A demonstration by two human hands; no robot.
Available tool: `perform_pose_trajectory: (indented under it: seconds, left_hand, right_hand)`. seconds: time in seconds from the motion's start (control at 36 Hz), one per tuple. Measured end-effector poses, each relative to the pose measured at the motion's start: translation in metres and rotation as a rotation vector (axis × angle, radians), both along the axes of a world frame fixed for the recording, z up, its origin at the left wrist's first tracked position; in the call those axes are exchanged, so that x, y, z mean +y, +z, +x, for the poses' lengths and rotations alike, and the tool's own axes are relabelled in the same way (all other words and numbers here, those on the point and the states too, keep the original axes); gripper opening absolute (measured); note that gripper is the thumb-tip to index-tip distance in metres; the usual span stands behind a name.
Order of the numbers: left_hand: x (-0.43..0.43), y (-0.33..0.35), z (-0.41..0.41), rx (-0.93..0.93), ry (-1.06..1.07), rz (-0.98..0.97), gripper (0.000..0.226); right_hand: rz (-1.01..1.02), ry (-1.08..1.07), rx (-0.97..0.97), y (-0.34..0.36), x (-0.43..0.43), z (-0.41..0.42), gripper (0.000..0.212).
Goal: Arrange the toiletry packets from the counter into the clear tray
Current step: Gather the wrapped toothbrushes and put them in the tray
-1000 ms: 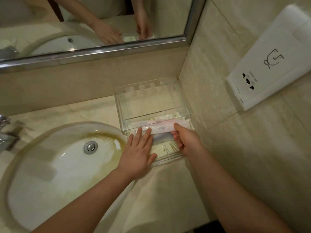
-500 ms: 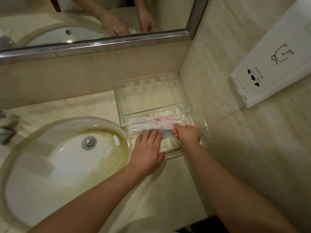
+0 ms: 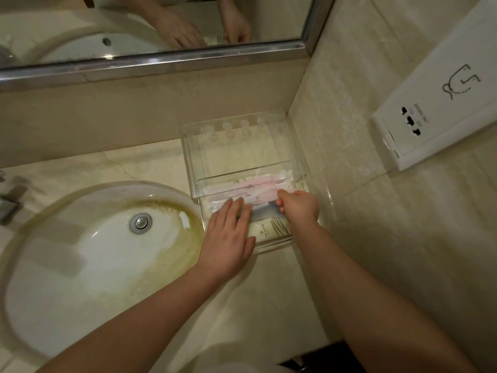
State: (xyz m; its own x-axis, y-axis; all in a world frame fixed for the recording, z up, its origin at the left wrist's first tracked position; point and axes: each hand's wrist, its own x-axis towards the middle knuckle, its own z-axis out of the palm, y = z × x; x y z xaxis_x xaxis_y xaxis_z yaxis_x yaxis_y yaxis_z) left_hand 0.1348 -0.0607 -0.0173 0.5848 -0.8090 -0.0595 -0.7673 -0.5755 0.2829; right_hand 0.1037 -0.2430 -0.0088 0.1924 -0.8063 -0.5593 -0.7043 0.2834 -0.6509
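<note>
A clear tray (image 3: 236, 138) stands in the counter's back right corner, against both walls. A long pink and white packet (image 3: 242, 191) lies across its front section, above a cream packet (image 3: 266, 230) with a printed logo. My right hand (image 3: 298, 204) pinches the pink packet's right end. Over the tray's front left part, my left hand (image 3: 228, 235) rests flat, fingers together, pressing on the packets. The tray's back section holds nothing that I can see.
A white oval sink (image 3: 88, 251) with a metal drain (image 3: 140, 222) fills the left of the counter. A tap (image 3: 9, 205) shows at the left edge. A mirror (image 3: 150, 30) hangs above. A white socket panel (image 3: 435, 111) sits on the right wall.
The pink packet has slid a little deeper into the tray under both hands. My left hand has moved right, further onto the tray.
</note>
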Motion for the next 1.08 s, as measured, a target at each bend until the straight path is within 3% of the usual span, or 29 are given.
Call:
perform_pose_trajectory:
  seconds: [0.19,0.31,0.53,0.61,0.67,0.72,0.78,0.86,0.97,1.08]
  left_hand:
    - [-0.008,-0.007,0.004,0.000,0.088,0.232,0.080]
    - [-0.010,-0.007,0.009,0.009,0.135,0.221,0.083]
    - [-0.021,-0.006,0.018,0.040,0.270,0.221,0.086]
    - [-0.020,-0.002,0.015,0.062,0.287,0.185,0.084]
    - [-0.014,0.001,0.011,0.060,0.247,0.135,0.081]
    - [-0.006,0.001,0.004,0.052,0.177,0.124,0.079]
    - [0.001,-0.002,-0.005,0.046,0.118,0.147,0.078]
    - [0.001,-0.006,-0.007,0.059,0.095,0.200,0.079]
    - [-0.006,-0.008,0.004,0.023,0.097,0.269,0.077]
    - [-0.008,-0.002,0.010,0.039,0.080,0.281,0.074]
  right_hand:
    - [0.001,-0.044,-0.019,-0.004,-0.004,-0.005,0.023]
    - [0.034,-0.022,-0.014,-0.003,-0.006,-0.008,0.019]
    - [0.018,0.076,0.005,-0.001,-0.009,-0.009,0.029]
    - [-0.030,0.204,0.057,0.007,-0.010,-0.012,0.034]
    - [-0.173,0.320,0.135,0.016,-0.008,-0.016,0.027]
    - [-0.362,0.418,0.229,0.022,0.000,-0.023,0.048]
    - [-0.541,0.512,0.191,0.023,0.015,-0.032,0.062]
    - [-0.762,0.743,0.119,0.022,0.039,-0.041,0.058]
    - [-0.690,1.071,0.245,0.012,0.048,-0.042,0.057]
    - [-0.643,1.157,0.310,0.008,0.046,-0.041,0.059]
